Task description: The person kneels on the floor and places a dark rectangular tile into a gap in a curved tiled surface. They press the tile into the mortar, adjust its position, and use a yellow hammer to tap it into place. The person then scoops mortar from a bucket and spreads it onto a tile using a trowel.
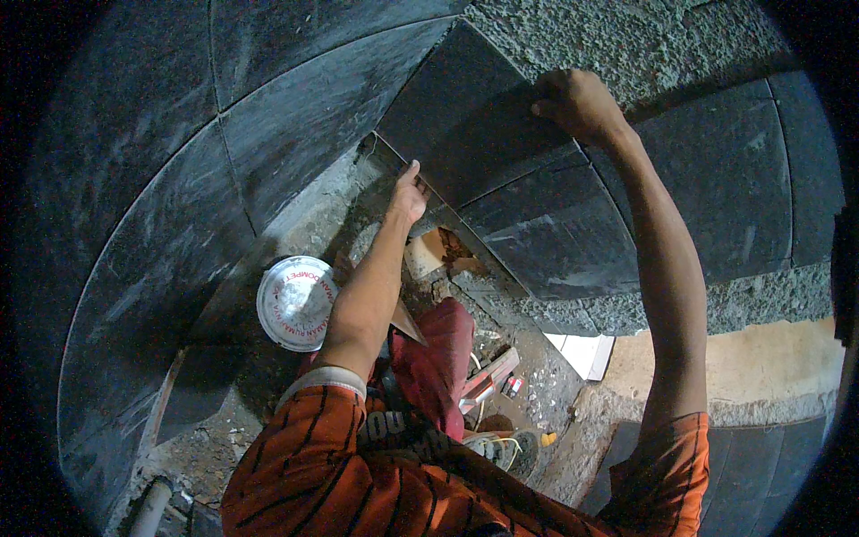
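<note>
A large dark grey tile (pixel 474 103) lies against the wall in front of me, meeting the tiled wall on the left at a corner. My left hand (pixel 411 194) is at its lower edge, with the thumb up along the edge and the other fingers partly hidden at it. My right hand (pixel 580 106) is closed like a fist at the tile's upper right corner, beside the rough mortar. No tool shows in either hand. Below the left forearm stands a round white bucket or lid (pixel 297 302) with red print.
Rough grey mortar (pixel 644 45) covers the wall above the tile. More dark tiles (pixel 698 192) run along the right, and a tiled wall (pixel 170 188) rises at left. A red-and-grey tool (pixel 488 380), a white tile piece (pixel 582 356), a pipe (pixel 150 510) and rubble lie below.
</note>
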`<state>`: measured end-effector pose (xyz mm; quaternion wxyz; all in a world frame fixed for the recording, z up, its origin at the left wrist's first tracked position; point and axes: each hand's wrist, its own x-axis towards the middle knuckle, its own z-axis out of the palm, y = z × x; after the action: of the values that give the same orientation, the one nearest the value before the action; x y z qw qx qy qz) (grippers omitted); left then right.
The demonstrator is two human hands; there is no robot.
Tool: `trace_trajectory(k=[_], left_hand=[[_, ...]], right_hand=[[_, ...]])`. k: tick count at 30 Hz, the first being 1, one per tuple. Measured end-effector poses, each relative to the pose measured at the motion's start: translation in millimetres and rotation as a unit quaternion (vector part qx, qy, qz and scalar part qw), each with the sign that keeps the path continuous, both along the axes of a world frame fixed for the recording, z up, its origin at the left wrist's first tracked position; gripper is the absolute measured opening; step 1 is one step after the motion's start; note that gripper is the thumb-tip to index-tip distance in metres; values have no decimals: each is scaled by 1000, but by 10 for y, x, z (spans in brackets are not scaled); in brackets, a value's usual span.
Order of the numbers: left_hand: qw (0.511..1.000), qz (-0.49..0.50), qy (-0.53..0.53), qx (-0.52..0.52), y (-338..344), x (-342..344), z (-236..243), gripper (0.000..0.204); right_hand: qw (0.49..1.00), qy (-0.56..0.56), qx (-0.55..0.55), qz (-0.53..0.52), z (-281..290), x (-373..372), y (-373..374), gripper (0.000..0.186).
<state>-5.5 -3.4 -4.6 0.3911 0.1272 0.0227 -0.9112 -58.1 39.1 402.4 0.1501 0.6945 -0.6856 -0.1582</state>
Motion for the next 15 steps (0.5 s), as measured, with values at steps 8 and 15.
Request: trace_trajectory(k=[8, 15], left_hand=[[1000, -18, 6, 7, -20, 50, -27, 33], [999, 8, -45, -2, 50, 50, 120, 38]], right_hand=[[1000, -3, -2, 3, -9, 34, -11, 23], [1000, -14, -2, -5, 11, 10, 34, 24]])
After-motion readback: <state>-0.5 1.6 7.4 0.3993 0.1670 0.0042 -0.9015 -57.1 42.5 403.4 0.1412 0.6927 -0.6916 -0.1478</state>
